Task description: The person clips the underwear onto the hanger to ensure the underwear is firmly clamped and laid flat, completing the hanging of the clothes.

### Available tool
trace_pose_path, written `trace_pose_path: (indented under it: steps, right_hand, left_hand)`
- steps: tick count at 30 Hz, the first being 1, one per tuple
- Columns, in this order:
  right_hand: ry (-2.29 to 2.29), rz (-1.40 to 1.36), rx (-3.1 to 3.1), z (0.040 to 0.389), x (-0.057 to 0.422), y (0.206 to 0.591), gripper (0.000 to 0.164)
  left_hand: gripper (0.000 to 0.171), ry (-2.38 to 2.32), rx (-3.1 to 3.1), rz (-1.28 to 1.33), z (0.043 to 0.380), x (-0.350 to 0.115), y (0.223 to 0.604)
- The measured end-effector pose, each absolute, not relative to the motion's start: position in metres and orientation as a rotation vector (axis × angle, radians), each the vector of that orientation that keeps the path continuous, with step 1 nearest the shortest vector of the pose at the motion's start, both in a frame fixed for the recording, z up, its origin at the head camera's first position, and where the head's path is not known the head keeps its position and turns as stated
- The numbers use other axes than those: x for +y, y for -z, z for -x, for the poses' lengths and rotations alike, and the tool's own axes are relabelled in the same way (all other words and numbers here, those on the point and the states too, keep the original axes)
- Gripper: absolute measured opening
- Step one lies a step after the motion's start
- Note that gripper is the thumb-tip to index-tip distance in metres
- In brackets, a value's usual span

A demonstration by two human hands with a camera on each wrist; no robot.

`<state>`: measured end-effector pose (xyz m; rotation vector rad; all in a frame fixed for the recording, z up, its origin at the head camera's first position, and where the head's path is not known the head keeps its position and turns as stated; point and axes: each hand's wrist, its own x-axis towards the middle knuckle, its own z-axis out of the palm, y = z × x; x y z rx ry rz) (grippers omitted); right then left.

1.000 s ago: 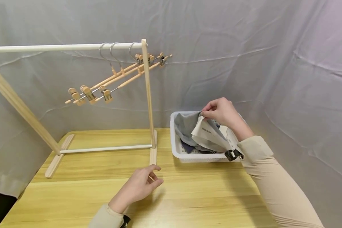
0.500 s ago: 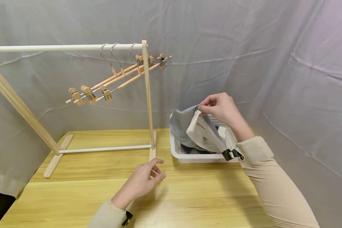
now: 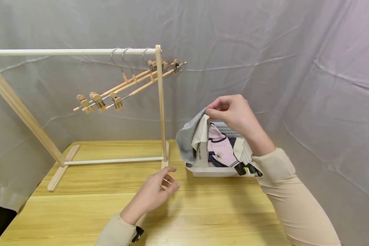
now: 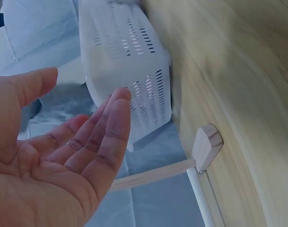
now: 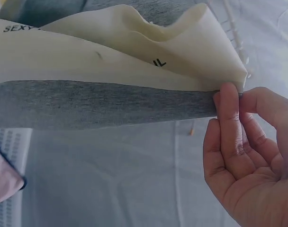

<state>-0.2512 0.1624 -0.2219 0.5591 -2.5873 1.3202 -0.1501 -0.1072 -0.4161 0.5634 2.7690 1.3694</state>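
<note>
My right hand (image 3: 238,116) pinches the edge of a grey-and-cream cloth garment (image 3: 187,138) between thumb and fingers. The garment hangs at the left end of a white perforated basket (image 3: 200,169), partly over its rim. Dark lettering shows on the cream part (image 5: 111,56) in the right wrist view; the garment's full shape is hidden by folds. In the basket lies a pink garment (image 3: 222,150) with dark trim, beside dark and cream cloth. My left hand (image 3: 153,194) is held over the table in front of the rack's right foot, fingers loosely extended, holding nothing.
A wooden rack with a white top rail (image 3: 64,52) stands at the left. Several wooden clip hangers (image 3: 132,82) hang near its right post (image 3: 161,102). The wooden table (image 3: 203,212) runs beneath; a grey curtain (image 3: 249,44) closes off the back and sides.
My right hand has lifted the grey-and-cream garment up and to the left, uncovering the pink garment in the basket. The left hand has shifted slightly up and right.
</note>
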Motion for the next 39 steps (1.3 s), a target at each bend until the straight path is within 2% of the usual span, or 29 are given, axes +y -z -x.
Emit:
trace_pose_path:
  steps: [14,24,31,39]
  right_hand:
    - [-1.556,-0.777,-2.428,0.221,0.121,0.207,0.007]
    - [-1.571,-0.916,-2.421,0.214,0.083,0.215,0.005]
    - [-1.62,-0.962,-2.51,0.219,0.061,0.242,0.005]
    - [-1.6,-0.95,-2.66,0.234,0.042,0.282,0.007]
  left_hand:
    - [0.059,-1.649,2.779,-0.437,0.138,-0.122,0.4]
    - [0.03,-1.707,2.989,-0.5,0.131,-0.147,0.397]
    - [0.01,-1.762,3.147,-0.379,0.133,-0.168,0.407]
    - [0.009,-1.577,3.198,-0.167,0.137,-0.195,0.415]
